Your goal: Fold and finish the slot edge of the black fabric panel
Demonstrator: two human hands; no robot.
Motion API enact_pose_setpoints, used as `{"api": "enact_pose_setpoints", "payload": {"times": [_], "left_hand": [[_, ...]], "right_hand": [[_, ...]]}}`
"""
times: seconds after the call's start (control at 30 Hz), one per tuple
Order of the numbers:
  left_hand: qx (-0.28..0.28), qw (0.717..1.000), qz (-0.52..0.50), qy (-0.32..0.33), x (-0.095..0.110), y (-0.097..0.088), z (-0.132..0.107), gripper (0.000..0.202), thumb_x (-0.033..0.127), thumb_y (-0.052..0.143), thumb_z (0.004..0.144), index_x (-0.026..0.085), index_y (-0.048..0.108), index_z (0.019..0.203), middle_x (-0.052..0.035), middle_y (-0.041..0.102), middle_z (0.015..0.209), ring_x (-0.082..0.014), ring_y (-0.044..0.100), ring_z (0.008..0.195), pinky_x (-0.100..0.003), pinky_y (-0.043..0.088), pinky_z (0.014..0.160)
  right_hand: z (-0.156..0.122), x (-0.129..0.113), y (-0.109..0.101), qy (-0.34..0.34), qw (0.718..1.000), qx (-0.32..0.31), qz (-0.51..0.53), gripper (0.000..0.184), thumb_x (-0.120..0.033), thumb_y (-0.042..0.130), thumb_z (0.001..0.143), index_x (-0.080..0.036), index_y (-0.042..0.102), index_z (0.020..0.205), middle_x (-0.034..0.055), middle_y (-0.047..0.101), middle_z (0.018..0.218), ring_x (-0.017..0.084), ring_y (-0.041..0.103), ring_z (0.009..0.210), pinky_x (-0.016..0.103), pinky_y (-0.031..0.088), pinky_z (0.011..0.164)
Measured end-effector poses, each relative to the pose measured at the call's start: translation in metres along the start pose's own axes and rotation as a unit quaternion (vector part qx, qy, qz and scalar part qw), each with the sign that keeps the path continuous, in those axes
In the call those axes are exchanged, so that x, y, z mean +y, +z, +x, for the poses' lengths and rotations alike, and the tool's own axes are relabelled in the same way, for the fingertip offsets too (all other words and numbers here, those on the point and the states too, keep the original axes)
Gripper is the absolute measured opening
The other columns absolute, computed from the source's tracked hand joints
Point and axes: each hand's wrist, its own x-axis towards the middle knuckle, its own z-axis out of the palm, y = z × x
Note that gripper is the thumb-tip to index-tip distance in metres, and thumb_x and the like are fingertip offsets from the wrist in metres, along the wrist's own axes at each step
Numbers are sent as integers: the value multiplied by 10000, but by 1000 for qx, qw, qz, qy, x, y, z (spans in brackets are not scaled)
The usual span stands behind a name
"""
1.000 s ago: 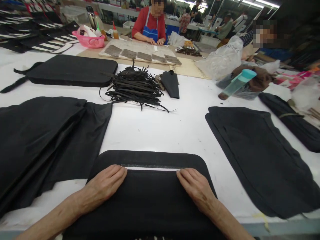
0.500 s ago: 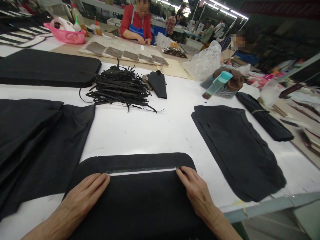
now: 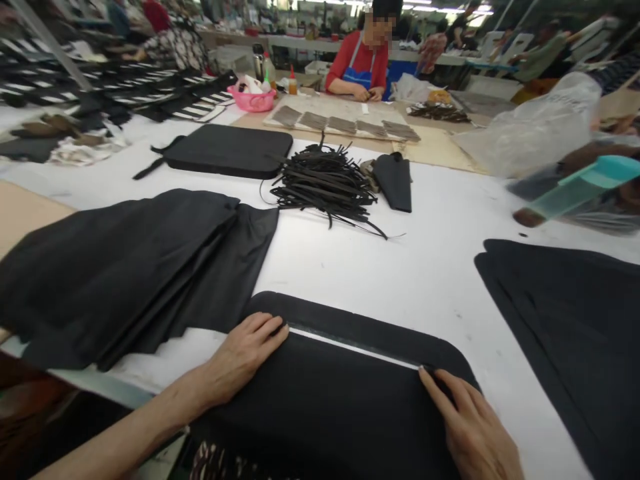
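Note:
A black leather-like sheet (image 3: pixel 340 407) lies in front of me over another black piece with rounded corners (image 3: pixel 370 325), whose far margin shows beyond it. Between the two runs a narrow white strip (image 3: pixel 355 345). At the strip's left end, my left hand (image 3: pixel 243 357) has its fingers closed on the upper sheet's edge. My right hand (image 3: pixel 473 420) holds the same edge at the right end, thumb and fingertips by the strip. The sheet's near side drops out of view at the bottom.
Black sheets lie to the left (image 3: pixel 120 247) and right (image 3: pixel 575 313). Beyond are a heap of black strips (image 3: pixel 325 180), a black padded panel (image 3: pixel 230 150), a pink basket (image 3: pixel 253 100) and a turquoise-capped bottle (image 3: pixel 575 193). A person in red (image 3: pixel 357 63) works across the table.
The view has swung left, so things sit further right in it and the strip now slants down to the right. Both hands stay on the sheet's edge.

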Motion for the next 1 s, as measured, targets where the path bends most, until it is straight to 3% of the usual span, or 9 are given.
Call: {"api": "enact_pose_setpoints", "payload": {"times": [0.1,0.2,0.27,0.37,0.47,0.57,0.67,0.8,1.0], "left_hand": [[-11,1000,-17,-16,-5,-4,2,459,2,365,811,152,461,1234,-100,498,1210,-221,438,1075,-392,439,955],[-11,997,-55,-47,-11,-6,2,460,0,339,825,174,462,1232,-86,485,1236,-220,423,1104,-405,435,966],[0,992,-102,-72,-14,-7,3,443,3,324,833,177,483,1208,-84,488,1229,-212,428,1111,-395,439,965],[39,977,-172,-122,-13,-7,4,384,36,308,865,163,503,1170,-92,501,1190,-192,451,1098,-361,451,946],[77,966,-205,-136,-7,-7,9,324,72,319,889,170,527,1116,-79,523,1128,-175,479,1044,-331,459,908],[69,968,-218,-107,0,-8,19,294,68,336,886,173,544,1066,-66,544,1067,-171,492,979,-317,464,864],[43,974,-204,-85,6,-9,28,287,63,348,879,169,551,1052,-70,542,1048,-187,480,956,-340,461,848],[36,979,-176,-99,7,-5,34,294,57,351,870,167,561,1044,-74,533,1024,-202,462,936,-356,460,824],[41,974,-192,-117,3,0,35,305,53,335,869,161,569,1032,-73,526,1007,-195,450,919,-345,454,812]], "right_hand": [[-2,6,5,-1,1000,1,10,581,-27,294,788,-235,404,1320,85,518,1190,276,526,1029,423,491,823],[-2,13,6,17,999,-1,37,433,-123,312,857,-230,463,1249,74,520,1192,256,543,1016,387,506,804],[-1,16,5,45,997,21,53,331,-225,320,900,-220,503,1176,72,536,1163,244,569,973,363,523,757],[12,10,-3,104,991,57,55,333,-338,279,936,-198,523,1113,82,557,1114,247,592,916,369,523,704],[38,-16,-19,116,988,79,64,363,-399,260,965,-195,546,1055,82,567,1083,243,595,872,366,505,700],[72,-57,-33,51,987,98,120,309,-370,307,980,-191,557,1015,76,582,1013,225,582,858,339,480,748],[104,-95,-38,-5,983,64,171,258,-252,311,981,-189,561,989,76,576,965,227,558,855,347,449,755],[138,-129,-33,-42,982,-13,185,192,-131,391,931,-181,576,943,70,557,908,232,522,791,368,428,715],[163,-148,-14,-83,990,-37,106,137,-50,587,814,-154,598,902,65,545,875,236,485,775,361,412,667]]}}
